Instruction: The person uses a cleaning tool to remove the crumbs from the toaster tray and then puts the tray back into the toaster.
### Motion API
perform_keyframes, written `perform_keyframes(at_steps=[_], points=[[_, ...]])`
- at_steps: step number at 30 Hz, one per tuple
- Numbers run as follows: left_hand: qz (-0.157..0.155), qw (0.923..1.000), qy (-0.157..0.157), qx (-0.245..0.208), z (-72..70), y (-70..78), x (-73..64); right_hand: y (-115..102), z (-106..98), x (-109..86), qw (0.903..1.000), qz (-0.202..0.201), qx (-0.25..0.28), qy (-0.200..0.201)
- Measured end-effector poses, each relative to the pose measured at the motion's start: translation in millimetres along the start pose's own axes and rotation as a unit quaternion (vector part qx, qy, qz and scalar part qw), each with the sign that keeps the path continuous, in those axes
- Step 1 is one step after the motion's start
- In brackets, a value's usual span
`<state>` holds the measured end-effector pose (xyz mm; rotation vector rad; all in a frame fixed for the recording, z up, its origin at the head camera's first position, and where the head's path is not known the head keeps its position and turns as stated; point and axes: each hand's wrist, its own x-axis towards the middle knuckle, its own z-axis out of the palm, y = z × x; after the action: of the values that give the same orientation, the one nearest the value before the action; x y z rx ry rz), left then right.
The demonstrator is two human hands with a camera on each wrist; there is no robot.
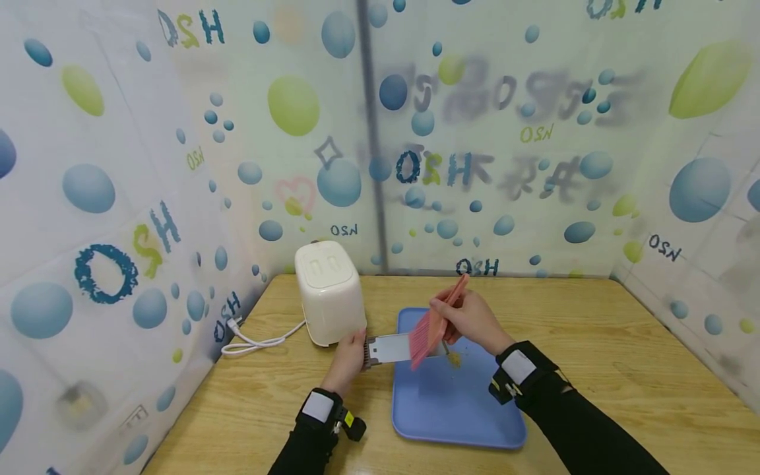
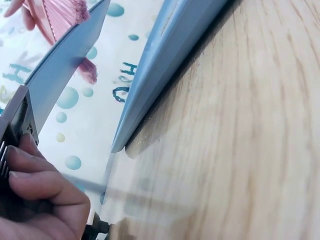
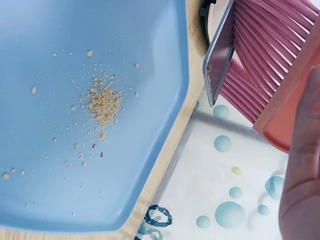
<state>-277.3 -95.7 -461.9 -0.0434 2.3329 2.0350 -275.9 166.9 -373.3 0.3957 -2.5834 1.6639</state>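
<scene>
My left hand (image 1: pixel 346 359) grips the grey slotted end of a flat metal crumb tray (image 1: pixel 390 348), held out over the left part of a blue tray (image 1: pixel 457 409). In my right hand (image 1: pixel 473 321) is a pink brush (image 1: pixel 438 323), its bristles (image 3: pixel 260 45) spread against the crumb tray's surface. Some bristles hang past the far edge in the left wrist view. A small heap of tan crumbs (image 3: pixel 104 105) lies on the blue tray, with loose bits scattered round it. A few specks cling to the crumb tray's rim in the right wrist view.
A white toaster (image 1: pixel 331 297) stands upright just behind my left hand. Its white cord (image 1: pixel 261 343) lies looped on the wooden table (image 1: pixel 594 369) to the left. Patterned curtains (image 1: pixel 505 198) close off the back and both sides.
</scene>
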Motion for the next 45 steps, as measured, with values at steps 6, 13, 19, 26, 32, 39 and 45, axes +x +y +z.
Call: perform_keyframes(at_steps=[6,13,19,26,32,39,45], points=[[-0.006,1.0000,0.000,0.000,-3.1,0.2,0.2,4,-3,0.2,0.9999,0.005,-0.009,0.008],[-0.011,0.9999,0.002,0.002,-3.1,0.6,0.7,6,-6,-0.8,0.9984,-0.003,-0.036,0.044],[-0.015,0.9998,0.003,0.013,-3.4,3.9,1.1,6,-7,-1.9,0.9940,-0.026,-0.073,0.077],[-0.012,0.9999,0.005,0.004,-3.6,1.5,2.8,8,-7,-4.0,0.9898,-0.019,-0.100,0.100],[-0.016,0.9998,0.012,0.000,-4.1,-0.8,3.4,11,-10,-5.0,0.9870,-0.013,-0.116,0.111],[-0.012,0.9998,0.015,-0.001,-3.5,-1.8,3.1,11,-11,-5.5,0.9830,-0.007,-0.131,0.128],[-0.006,0.9997,0.019,-0.011,-3.8,-2.8,4.5,9,-10,-5.6,0.9786,-0.021,-0.150,0.139]])
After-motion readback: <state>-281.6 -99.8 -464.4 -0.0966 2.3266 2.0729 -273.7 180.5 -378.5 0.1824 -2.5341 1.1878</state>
